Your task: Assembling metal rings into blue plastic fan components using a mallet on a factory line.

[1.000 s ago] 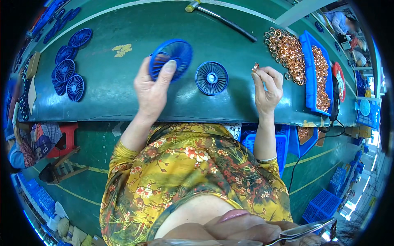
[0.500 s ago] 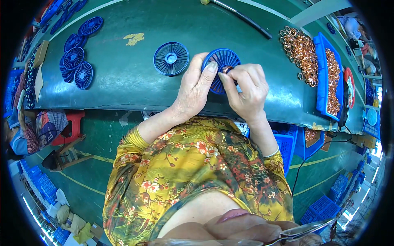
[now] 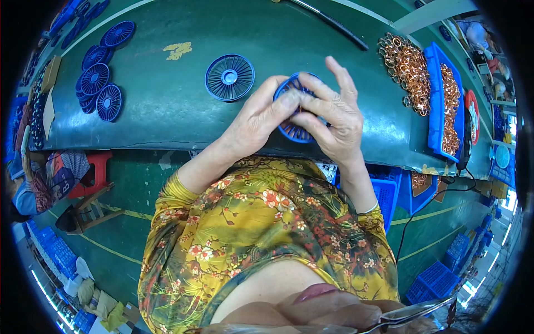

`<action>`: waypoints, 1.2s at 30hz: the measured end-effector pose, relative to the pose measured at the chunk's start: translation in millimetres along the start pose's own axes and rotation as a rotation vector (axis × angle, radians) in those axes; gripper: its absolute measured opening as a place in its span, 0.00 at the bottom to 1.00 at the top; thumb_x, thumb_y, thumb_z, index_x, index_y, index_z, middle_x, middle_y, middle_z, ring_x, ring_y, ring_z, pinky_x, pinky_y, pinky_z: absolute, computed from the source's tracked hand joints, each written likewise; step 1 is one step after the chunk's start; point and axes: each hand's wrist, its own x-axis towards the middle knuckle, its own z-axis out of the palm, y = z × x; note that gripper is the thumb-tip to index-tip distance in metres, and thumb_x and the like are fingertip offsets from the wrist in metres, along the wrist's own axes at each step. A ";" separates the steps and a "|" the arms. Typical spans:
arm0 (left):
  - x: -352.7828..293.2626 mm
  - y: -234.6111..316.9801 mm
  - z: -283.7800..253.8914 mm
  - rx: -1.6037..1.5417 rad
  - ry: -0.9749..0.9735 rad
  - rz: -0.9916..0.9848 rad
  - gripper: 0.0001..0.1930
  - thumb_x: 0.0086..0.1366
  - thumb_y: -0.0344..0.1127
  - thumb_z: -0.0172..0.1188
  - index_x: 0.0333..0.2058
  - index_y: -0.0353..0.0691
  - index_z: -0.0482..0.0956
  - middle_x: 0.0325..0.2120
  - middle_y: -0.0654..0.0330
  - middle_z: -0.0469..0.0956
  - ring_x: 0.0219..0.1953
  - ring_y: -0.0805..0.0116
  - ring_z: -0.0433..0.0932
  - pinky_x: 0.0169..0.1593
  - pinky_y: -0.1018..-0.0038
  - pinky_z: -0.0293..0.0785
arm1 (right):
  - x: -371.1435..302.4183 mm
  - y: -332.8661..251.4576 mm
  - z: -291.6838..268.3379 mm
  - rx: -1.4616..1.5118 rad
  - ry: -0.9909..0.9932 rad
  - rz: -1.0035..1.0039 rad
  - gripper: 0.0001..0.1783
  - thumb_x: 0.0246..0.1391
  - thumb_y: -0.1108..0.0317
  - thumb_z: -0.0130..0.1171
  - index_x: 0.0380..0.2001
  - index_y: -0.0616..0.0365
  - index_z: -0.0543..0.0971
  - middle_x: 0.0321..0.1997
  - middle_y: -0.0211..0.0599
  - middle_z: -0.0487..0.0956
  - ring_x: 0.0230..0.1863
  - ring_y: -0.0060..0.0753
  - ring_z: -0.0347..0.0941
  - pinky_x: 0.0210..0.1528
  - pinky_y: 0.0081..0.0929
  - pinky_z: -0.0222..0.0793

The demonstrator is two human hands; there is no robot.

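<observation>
My left hand [image 3: 255,119] grips the left side of a blue round plastic grille [image 3: 296,133] with radial spokes, its thumb across the face. The grille is tilted up above the table's front edge. My right hand [image 3: 338,119] is at the middle of the grille, with thumb and forefinger drawn together over the hub and the outer fingers raised. What its fingertips hold is mostly hidden and blurred. On the table to the left of my hands lies another blue grille [image 3: 229,77], flat and with a pale hub.
Several blue grilles [image 3: 95,79] lie overlapped at the left. At the right are a heap of copper-coloured rings [image 3: 410,72] and a blue tray [image 3: 435,100] of more rings. A black-handled tool [image 3: 342,30] lies at the far edge. A red stool [image 3: 99,172] stands below left.
The grille in my hands has come slightly lower and tilted. The copper ring pinched by my right hand is now hidden, and the outer fingers of that hand have lifted and spread.
</observation>
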 end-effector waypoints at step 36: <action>-83.3 37.3 -240.1 1.754 1.398 -0.073 0.39 0.55 0.56 0.61 0.58 0.34 0.61 0.53 0.37 0.65 0.58 0.41 0.61 0.58 0.44 0.54 | -73.5 157.3 -104.3 0.123 0.106 0.821 0.06 0.59 0.67 0.55 0.37 0.56 0.76 0.26 0.22 0.72 0.22 0.11 0.61 0.22 0.10 0.55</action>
